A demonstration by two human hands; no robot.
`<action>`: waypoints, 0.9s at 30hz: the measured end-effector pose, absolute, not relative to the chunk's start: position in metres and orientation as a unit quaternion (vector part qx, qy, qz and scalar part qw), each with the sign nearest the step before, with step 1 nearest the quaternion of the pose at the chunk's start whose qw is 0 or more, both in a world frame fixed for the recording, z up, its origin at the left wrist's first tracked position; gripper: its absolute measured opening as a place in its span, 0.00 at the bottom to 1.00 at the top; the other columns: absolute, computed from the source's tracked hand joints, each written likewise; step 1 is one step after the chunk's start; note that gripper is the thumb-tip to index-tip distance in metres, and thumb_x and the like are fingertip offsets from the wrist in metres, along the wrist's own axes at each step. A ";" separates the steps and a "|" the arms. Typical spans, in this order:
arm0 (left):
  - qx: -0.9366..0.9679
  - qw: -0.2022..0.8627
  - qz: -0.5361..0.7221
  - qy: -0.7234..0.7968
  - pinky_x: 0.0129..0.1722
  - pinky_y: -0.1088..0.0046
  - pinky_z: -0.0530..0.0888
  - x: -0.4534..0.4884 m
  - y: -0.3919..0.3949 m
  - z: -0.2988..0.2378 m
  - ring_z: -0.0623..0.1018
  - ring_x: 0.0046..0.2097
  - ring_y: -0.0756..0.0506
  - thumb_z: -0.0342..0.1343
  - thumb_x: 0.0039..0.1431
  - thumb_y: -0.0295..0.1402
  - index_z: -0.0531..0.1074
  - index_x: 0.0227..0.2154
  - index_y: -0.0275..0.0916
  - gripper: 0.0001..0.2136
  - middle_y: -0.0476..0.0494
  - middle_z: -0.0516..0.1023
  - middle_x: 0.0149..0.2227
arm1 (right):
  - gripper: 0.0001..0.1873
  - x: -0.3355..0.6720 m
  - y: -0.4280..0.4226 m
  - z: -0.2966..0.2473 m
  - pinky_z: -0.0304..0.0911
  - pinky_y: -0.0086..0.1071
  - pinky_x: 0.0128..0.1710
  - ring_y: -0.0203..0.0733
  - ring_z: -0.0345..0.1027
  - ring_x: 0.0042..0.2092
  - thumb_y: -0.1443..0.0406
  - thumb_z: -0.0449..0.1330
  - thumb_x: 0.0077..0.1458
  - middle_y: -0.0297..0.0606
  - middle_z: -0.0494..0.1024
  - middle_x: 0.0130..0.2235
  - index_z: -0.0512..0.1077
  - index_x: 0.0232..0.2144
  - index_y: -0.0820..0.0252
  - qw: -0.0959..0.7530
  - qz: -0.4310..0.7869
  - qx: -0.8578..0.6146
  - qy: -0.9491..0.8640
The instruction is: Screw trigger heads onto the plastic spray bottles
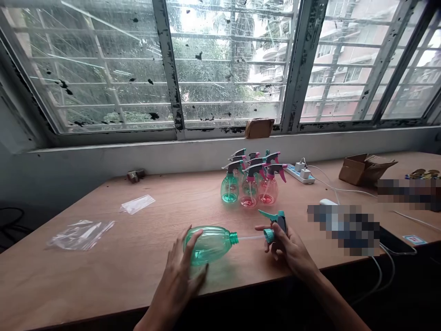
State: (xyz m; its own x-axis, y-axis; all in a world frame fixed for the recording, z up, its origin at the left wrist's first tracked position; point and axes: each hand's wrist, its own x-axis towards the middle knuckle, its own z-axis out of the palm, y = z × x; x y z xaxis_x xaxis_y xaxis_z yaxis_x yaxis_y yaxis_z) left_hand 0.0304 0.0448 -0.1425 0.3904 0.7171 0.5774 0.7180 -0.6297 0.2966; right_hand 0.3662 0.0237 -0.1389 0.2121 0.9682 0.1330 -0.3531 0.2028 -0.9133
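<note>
A green see-through bottle (213, 243) lies on its side on the wooden table (103, 271), neck pointing right. My left hand (182, 271) rests on its rounded base, fingers spread over it. My right hand (287, 243) grips a teal spray trigger head (275, 223) just right of the neck. The head's clear dip tube (250, 237) runs into the bottle's mouth, with the cap off the neck.
A cluster of several assembled spray bottles (251, 184), green and pink, stands behind. Plastic bags (81, 234) lie at the left. A power strip (299, 174), cables, a cardboard box (365, 169) and a phone (396, 241) sit at the right.
</note>
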 end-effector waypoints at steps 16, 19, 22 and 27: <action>-0.816 -0.154 -0.378 -0.410 0.70 0.38 0.74 0.050 0.067 -0.149 0.74 0.72 0.26 0.71 0.65 0.34 0.54 0.76 0.55 0.43 0.33 0.70 0.69 | 0.35 0.323 0.037 -0.128 0.71 0.39 0.37 0.46 0.75 0.34 0.52 0.89 0.35 0.32 0.83 0.33 0.82 0.43 0.55 0.662 0.481 -0.417 -0.396; -0.817 -0.170 -0.388 -0.391 0.72 0.39 0.71 0.054 0.066 -0.146 0.72 0.74 0.27 0.71 0.66 0.34 0.54 0.77 0.56 0.42 0.33 0.69 0.71 | 0.36 0.327 0.034 -0.132 0.68 0.38 0.36 0.44 0.72 0.32 0.50 0.88 0.36 0.31 0.81 0.29 0.83 0.45 0.56 0.667 0.483 -0.414 -0.387; -0.819 -0.191 -0.395 -0.371 0.75 0.39 0.68 0.055 0.064 -0.144 0.70 0.76 0.28 0.72 0.65 0.34 0.54 0.77 0.56 0.44 0.34 0.68 0.73 | 0.37 0.331 0.031 -0.134 0.66 0.37 0.35 0.44 0.70 0.32 0.49 0.88 0.35 0.32 0.81 0.28 0.85 0.45 0.58 0.665 0.489 -0.408 -0.390; -0.804 -0.231 -0.411 -0.363 0.77 0.41 0.65 0.049 0.060 -0.146 0.67 0.78 0.28 0.71 0.65 0.32 0.52 0.79 0.53 0.46 0.32 0.65 0.76 | 0.28 0.331 0.025 -0.137 0.67 0.36 0.36 0.42 0.71 0.31 0.52 0.88 0.39 0.33 0.81 0.27 0.88 0.39 0.59 0.639 0.504 -0.403 -0.418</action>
State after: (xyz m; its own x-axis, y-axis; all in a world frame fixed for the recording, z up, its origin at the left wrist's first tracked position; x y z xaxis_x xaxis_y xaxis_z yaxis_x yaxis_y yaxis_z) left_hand 0.0488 0.0596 -0.1463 0.3999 0.7730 0.4925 0.3930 -0.6300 0.6698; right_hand 0.3308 0.0252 -0.1366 0.1418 0.9817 0.1273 -0.3073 0.1659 -0.9370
